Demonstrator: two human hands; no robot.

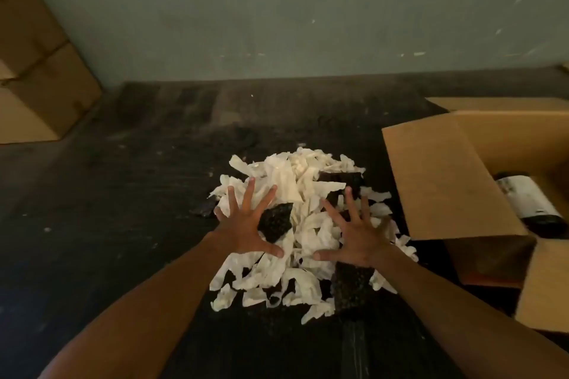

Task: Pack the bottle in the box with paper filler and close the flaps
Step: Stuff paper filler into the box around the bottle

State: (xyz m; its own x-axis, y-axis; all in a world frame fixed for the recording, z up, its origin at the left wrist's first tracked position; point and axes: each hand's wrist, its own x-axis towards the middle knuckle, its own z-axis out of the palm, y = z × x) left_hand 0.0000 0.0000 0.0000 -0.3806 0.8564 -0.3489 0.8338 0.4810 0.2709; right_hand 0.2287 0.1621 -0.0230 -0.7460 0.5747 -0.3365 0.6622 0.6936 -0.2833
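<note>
A heap of white torn paper filler (303, 194) lies on the dark floor in the middle of the head view, with a few dark pieces mixed in. My left hand (246, 228) hovers over the heap's left side, fingers spread wide and holding nothing. Over the right side, my right hand (357, 234) is spread the same way. To the right stands an open cardboard box (443, 181) with its flaps folded outward. A dark bottle (529, 203) with a white label lies on its side inside the box, partly hidden by the left flap.
Stacked cardboard boxes (34, 64) stand at the far left against a grey-green wall (277, 9). The dark floor (123, 178) stretches around the heap. A dark speckled block (351, 289) lies under my right wrist.
</note>
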